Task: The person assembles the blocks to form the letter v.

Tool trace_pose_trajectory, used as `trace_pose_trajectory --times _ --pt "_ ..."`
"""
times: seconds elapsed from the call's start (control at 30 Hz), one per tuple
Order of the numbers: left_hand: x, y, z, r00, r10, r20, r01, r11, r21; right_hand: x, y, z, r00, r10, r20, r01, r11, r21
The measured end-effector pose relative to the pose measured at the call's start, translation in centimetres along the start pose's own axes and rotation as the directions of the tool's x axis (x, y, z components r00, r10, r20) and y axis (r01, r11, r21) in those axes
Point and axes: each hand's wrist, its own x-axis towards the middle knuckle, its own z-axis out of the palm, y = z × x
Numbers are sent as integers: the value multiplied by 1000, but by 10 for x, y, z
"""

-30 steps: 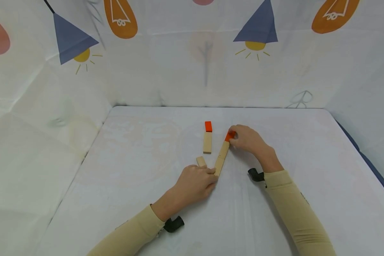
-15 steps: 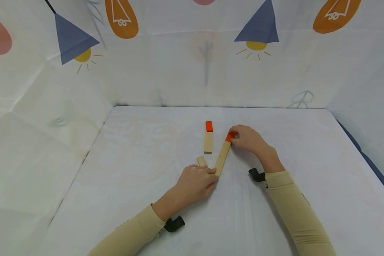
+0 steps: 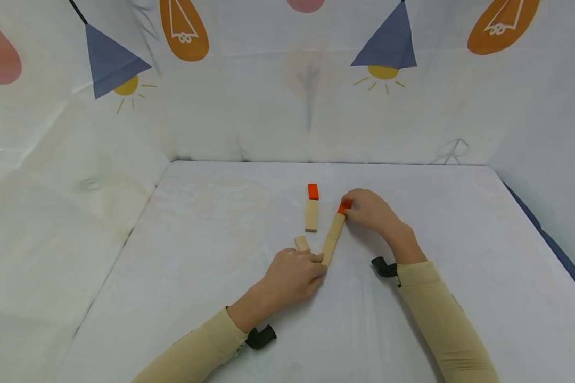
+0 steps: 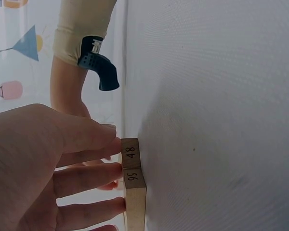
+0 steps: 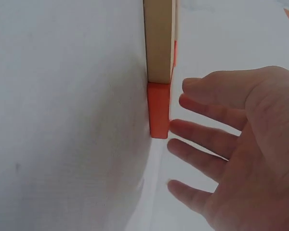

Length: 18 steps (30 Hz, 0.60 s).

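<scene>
In the head view my left hand [image 3: 294, 274] lies over the near ends of two lines of wooden blocks. Its fairly straight fingers touch the tops of a block marked 48 [image 4: 130, 153] and the block beside it [image 4: 136, 204] in the left wrist view. A slanting row of plain wooden blocks [image 3: 334, 234] runs from there up to a red block [image 3: 342, 206]. My right hand [image 3: 371, 210] is at that red end, its extended fingertips on or close to the red block's top [image 5: 159, 110]. Part of another wooden block [image 3: 302, 243] shows beyond my left fingers.
Between the hands, farther back, a plain wooden block [image 3: 311, 215] lies in line with a second red block [image 3: 313, 191]. The white tabletop [image 3: 196, 223] meets a patterned cloth backdrop [image 3: 249, 106] behind. Each wrist bears a dark camera mount [image 3: 261, 336].
The head view has shifted very slightly. Both hands and the blocks hold the same places on the table.
</scene>
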Motion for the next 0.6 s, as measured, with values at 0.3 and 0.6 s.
trace_pose_trajectory --times 0.3,0.6 --pt "-1 0 2 1000 0 -22 0 1000 4 -9 -10 1 1000 -13 -28 11 996 -86" --pt "1 -1 4 1000 4 -15 -3 1000 11 -18 -19 4 999 -35 -29 31 991 -131"
